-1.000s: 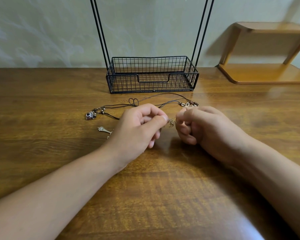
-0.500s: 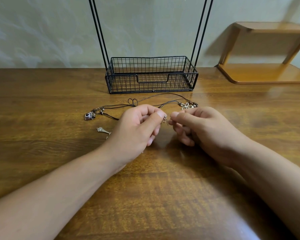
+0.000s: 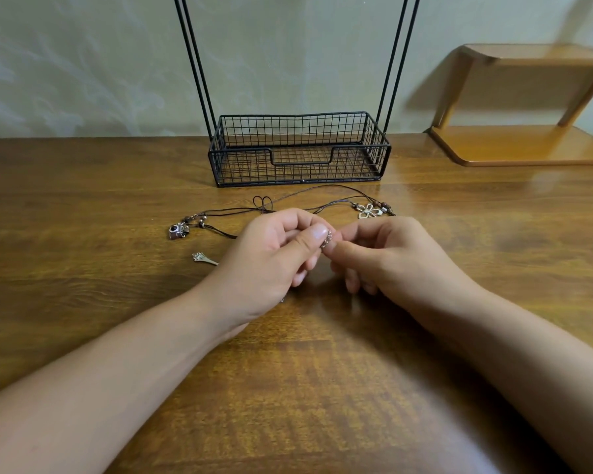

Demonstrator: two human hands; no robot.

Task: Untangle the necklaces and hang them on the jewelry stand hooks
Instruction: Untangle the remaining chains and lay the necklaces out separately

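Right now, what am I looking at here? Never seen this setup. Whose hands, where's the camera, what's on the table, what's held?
No machine: a person works bare-handed, filmed by one wide-angle camera on their head looking down. The left hand and right hand meet over a wooden table, both pinching a small metal charm between their fingers. Behind them lie dark cord necklaces, one with a camera-shaped pendant, one with a flower pendant. A small silver pendant lies to the left. At the back stands the black wire jewelry stand; its hooks are out of frame.
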